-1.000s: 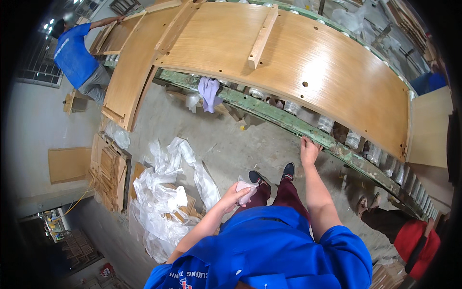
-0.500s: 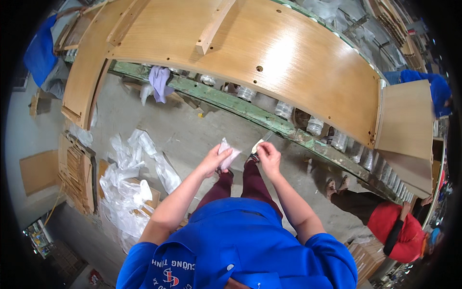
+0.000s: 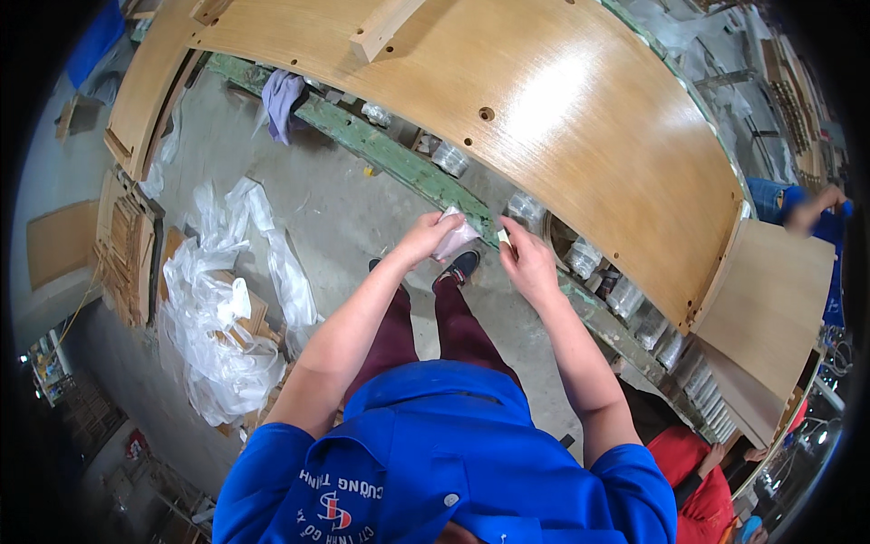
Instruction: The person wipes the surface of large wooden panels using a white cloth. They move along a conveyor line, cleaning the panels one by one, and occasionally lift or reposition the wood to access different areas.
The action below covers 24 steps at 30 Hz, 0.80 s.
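Observation:
My left hand [image 3: 424, 239] is closed on a pale pinkish-white piece of soft material [image 3: 457, 239], folded or bunched; whether it is cloth or a thin bag I cannot tell. My right hand [image 3: 530, 261] pinches a small cream-white piece [image 3: 504, 237], mostly hidden by the fingers. Both hands are in front of the near edge of a large varnished wooden panel [image 3: 616, 136], with bored holes along its border. It lies on a roller conveyor with a green rail [image 3: 362, 143], close beyond my hands.
Crumpled clear plastic sheeting [image 3: 213, 335] lies on the floor at left, by stacked wood pieces [image 3: 127, 245]. A lilac cloth [image 3: 282, 102] hangs on the rail. A wooden block [image 3: 385, 29] stands on the panel. A person in red [image 3: 693, 476] is at lower right, another in blue at far right.
Both hands have moved forward toward the panel's near edge, the right one also a little to the right. Each keeps its piece. The view has shifted closer to the conveyor.

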### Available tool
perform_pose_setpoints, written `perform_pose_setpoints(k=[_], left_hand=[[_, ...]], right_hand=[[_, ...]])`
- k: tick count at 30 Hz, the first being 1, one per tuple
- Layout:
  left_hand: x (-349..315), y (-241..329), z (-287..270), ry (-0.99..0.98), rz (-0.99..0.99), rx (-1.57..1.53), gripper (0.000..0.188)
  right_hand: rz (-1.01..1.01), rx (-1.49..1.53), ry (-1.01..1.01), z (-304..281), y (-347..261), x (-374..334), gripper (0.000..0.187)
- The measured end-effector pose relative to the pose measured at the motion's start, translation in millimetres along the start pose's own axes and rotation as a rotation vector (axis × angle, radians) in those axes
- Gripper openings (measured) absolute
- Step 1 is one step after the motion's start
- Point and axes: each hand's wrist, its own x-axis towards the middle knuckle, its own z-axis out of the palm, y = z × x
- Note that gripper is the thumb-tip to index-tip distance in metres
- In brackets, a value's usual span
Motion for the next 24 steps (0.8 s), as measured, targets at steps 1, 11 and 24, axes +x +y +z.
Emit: perform_pose_setpoints(k=[1, 11, 24], left_hand=[[0.5, -2.9, 0.4, 0.015, -0.009, -0.015, 0.036], [-7.1, -0.1, 5.5, 0.074, -0.056, -0.057, 0.037], [-7.7, 9.9, -1.1, 0.024, -0.143, -0.13, 0.041]], right_hand=[[-0.025, -0.029, -0.029, 2.6, 3.3, 3.1, 0.045], [-0.213, 0.066, -0.095, 6.6, 8.1, 20.4, 0.05], [-0.248, 0.079, -0.168, 16.6, 1.8, 36.1, 0.048]])
